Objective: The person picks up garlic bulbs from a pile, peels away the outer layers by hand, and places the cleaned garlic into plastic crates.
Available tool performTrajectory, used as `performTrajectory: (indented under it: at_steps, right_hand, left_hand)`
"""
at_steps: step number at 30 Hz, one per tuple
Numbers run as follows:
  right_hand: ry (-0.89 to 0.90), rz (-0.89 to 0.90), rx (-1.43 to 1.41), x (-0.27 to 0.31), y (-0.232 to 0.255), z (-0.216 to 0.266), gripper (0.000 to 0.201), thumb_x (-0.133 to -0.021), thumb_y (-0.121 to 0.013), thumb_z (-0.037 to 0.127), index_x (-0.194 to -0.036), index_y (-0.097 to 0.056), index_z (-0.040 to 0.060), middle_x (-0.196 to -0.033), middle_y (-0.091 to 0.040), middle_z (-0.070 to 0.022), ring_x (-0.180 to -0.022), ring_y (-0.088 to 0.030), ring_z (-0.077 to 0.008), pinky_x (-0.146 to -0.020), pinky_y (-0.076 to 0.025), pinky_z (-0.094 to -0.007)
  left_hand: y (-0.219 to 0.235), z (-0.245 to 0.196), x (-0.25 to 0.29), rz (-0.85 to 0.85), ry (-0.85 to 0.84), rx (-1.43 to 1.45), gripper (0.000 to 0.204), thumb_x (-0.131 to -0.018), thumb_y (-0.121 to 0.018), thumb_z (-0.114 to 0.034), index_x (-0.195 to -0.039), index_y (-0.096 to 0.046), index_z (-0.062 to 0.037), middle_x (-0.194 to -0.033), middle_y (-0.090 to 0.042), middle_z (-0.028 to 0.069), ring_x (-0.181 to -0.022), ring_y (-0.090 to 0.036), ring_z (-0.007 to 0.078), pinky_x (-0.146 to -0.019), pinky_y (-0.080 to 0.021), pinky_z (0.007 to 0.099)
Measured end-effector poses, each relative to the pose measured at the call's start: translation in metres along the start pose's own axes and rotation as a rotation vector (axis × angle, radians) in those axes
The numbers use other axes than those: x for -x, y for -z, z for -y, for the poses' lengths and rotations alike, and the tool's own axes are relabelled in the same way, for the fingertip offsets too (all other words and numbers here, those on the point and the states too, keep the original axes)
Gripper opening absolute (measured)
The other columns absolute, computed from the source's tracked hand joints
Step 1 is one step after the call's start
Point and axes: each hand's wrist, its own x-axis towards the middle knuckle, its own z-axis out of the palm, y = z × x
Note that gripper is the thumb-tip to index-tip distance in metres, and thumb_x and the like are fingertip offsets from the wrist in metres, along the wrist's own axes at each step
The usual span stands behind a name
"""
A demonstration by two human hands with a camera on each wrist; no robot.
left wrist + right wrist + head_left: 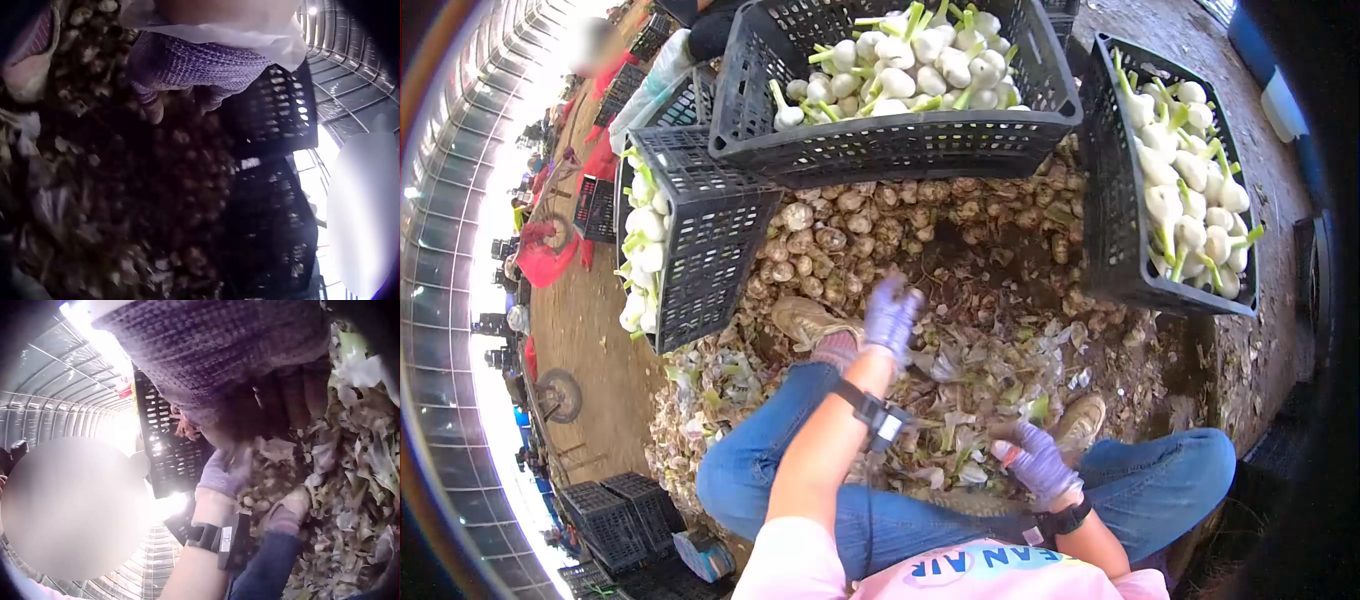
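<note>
In the head view the left hand, in a purple knit glove, reaches over peelings in front of a heap of untrimmed garlic bulbs, fingers apart and slightly bent. The left wrist view shows its glove with fingertips pointing down and nothing visible between them. The gloved right hand is low, near the right shin, its fingers bent. An orange-red bit shows by its thumb side; whether it is held cannot be made out. The right wrist view shows this glove close up, its fingers in shadow.
Black crates of trimmed white garlic stand at the left, the back and the right. Peelings cover the ground between the crossed legs and shoes. Stacked crates are at lower left.
</note>
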Motion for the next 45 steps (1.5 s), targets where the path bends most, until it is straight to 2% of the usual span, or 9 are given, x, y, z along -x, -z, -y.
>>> performTrajectory:
  at_steps: [5, 13, 21, 22, 27, 32, 41, 43, 45]
  right_hand:
    - [-0.021, -0.004, -0.057, -0.015, 0.004, -0.015, 0.035, -0.09, -0.054, 0.019, -0.12, -0.053, 0.0002, -0.109, -0.061, -0.0097, -0.101, -0.055, -0.0166, -0.087, -0.043, -0.0284]
    - [-0.244, 0.001, -0.115, -0.021, 0.011, 0.015, 0.03, -0.091, -0.053, 0.016, -0.117, -0.055, 0.0008, -0.101, -0.061, -0.0075, -0.089, -0.058, -0.0134, -0.08, -0.045, -0.0265]
    - [0.092, -0.2, -0.272, -0.021, 0.001, 0.028, 0.03, -0.088, -0.057, 0.013, -0.116, -0.055, -0.0001, -0.106, -0.06, -0.0064, -0.098, -0.054, -0.0138, -0.084, -0.043, -0.0264]
    - [0.147, -0.253, -0.312, -0.02, -0.001, 0.039, 0.031, -0.088, -0.057, 0.013, -0.116, -0.055, -0.0004, -0.106, -0.06, -0.0065, -0.098, -0.054, -0.0137, -0.084, -0.043, -0.0264]
    - [0.321, -0.315, -0.498, 0.008, -0.016, 0.084, 0.031, -0.088, -0.058, 0.014, -0.116, -0.054, 0.0002, -0.105, -0.059, -0.0051, -0.095, -0.055, -0.0118, -0.082, -0.045, -0.0255]
    - [0.468, -0.182, -0.599, 0.045, -0.028, 0.091, 0.029, -0.085, -0.063, 0.016, -0.109, -0.057, 0.0012, -0.099, -0.061, -0.0035, -0.088, -0.057, -0.0102, -0.078, -0.048, -0.0248]
    - [0.397, -0.065, -0.518, 0.094, -0.022, 0.084, 0.025, -0.082, -0.067, 0.016, -0.101, -0.063, 0.0008, -0.092, -0.065, -0.0045, -0.082, -0.06, -0.0107, -0.072, -0.049, -0.0241]
    - [0.361, -0.059, -0.524, 0.103, -0.021, 0.087, 0.023, -0.082, -0.067, 0.016, -0.099, -0.064, 0.0005, -0.09, -0.065, -0.0043, -0.081, -0.06, -0.0105, -0.072, -0.049, -0.0242]
    - [0.344, 0.077, -0.474, 0.106, -0.014, 0.082, 0.023, -0.081, -0.066, 0.014, -0.099, -0.064, 0.0004, -0.089, -0.065, -0.004, -0.079, -0.06, -0.0101, -0.07, -0.049, -0.024]
  left_hand:
    - [0.027, -0.036, -0.075, -0.284, -0.085, -0.438, 0.047, -0.079, -0.065, -0.007, -0.122, -0.049, -0.008, -0.125, -0.051, 0.0158, -0.113, -0.05, 0.0296, -0.094, -0.042, 0.0348]
    - [0.024, -0.041, -0.16, -0.096, 0.136, -1.361, 0.057, -0.074, -0.066, -0.026, -0.126, -0.046, -0.0125, -0.121, -0.052, 0.0165, -0.114, -0.049, 0.0326, -0.095, -0.04, 0.0443]
    - [0.01, -0.058, -0.014, 0.213, -0.116, 0.026, 0.071, -0.064, -0.078, -0.004, -0.125, -0.042, -0.0044, -0.113, -0.052, 0.0107, -0.097, -0.055, 0.0197, -0.087, -0.048, 0.0282]
    - [-0.002, -0.097, 0.023, 0.232, -0.02, -0.142, 0.069, -0.063, -0.078, -0.004, -0.121, -0.041, -0.0016, -0.11, -0.052, 0.0092, -0.098, -0.053, 0.0181, -0.087, -0.047, 0.0279]
    - [-0.01, -0.133, 0.133, 0.412, -0.815, -0.283, 0.068, -0.059, -0.081, -0.008, -0.116, -0.045, -0.0059, -0.111, -0.051, 0.0127, -0.102, -0.053, 0.0241, -0.086, -0.046, 0.0342]
    - [-0.007, -0.156, 0.191, 0.388, -1.008, -0.365, 0.065, -0.057, -0.082, -0.005, -0.113, -0.049, -0.0075, -0.113, -0.052, 0.0156, -0.103, -0.054, 0.0314, -0.086, -0.047, 0.0371]
    - [0.002, -0.145, 0.237, 0.433, -0.94, -0.19, 0.064, -0.065, -0.078, -0.007, -0.122, -0.049, -0.0066, -0.117, -0.052, 0.0136, -0.106, -0.054, 0.0282, -0.089, -0.046, 0.0353]
    - [-0.001, -0.137, 0.247, 0.539, -0.413, 0.223, 0.069, -0.063, -0.082, -0.017, -0.121, -0.047, -0.007, -0.116, -0.054, 0.0111, -0.108, -0.053, 0.0235, -0.088, -0.046, 0.0356]
    - [0.0, -0.142, 0.259, 0.545, -0.258, 0.341, 0.065, -0.072, -0.075, -0.035, -0.122, -0.046, -0.0058, -0.115, -0.055, 0.0083, -0.103, -0.055, 0.0209, -0.085, -0.047, 0.0347]
